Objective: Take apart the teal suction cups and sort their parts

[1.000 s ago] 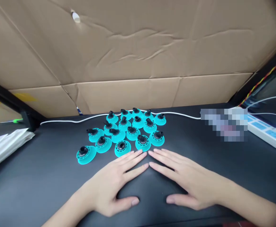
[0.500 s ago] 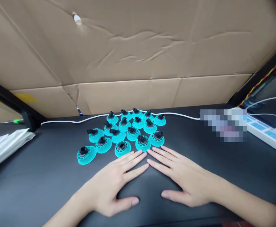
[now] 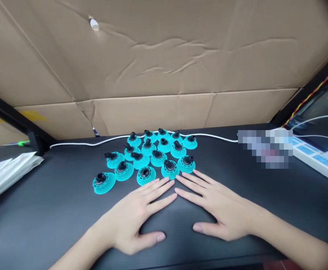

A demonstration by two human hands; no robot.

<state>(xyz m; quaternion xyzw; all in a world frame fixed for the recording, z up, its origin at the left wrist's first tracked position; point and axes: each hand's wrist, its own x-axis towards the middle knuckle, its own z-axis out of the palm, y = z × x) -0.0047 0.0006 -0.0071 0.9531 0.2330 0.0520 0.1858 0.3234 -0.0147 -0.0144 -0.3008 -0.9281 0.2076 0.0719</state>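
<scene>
My left hand [image 3: 137, 213] lies flat on the black table top [image 3: 54, 210], fingers spread and pointing inward, holding nothing. My right hand [image 3: 220, 204] rests flat too, its fingertips close to those of the left. Just beyond the fingertips stand several turquoise suction cups [image 3: 162, 158] with black fittings on top, grouped in rough rows. Nearest the left fingers is a suction cup [image 3: 149, 180] with an upright round fitting; nearest the right fingers is another suction cup [image 3: 173, 175]. Farthest left sits one suction cup [image 3: 107, 186] at the front of the group.
A cardboard wall [image 3: 158, 71] closes off the back, with a white cable [image 3: 76, 144] along its foot. Papers or flat bags [image 3: 12, 172] lie at left. A white power strip [image 3: 318, 159] and a pixelated patch are at right. Black frame bars [image 3: 9, 116] flank both sides.
Both hands stay flat in nearly the same place. The whole view has shifted very slightly; the suction cups keep their arrangement.
</scene>
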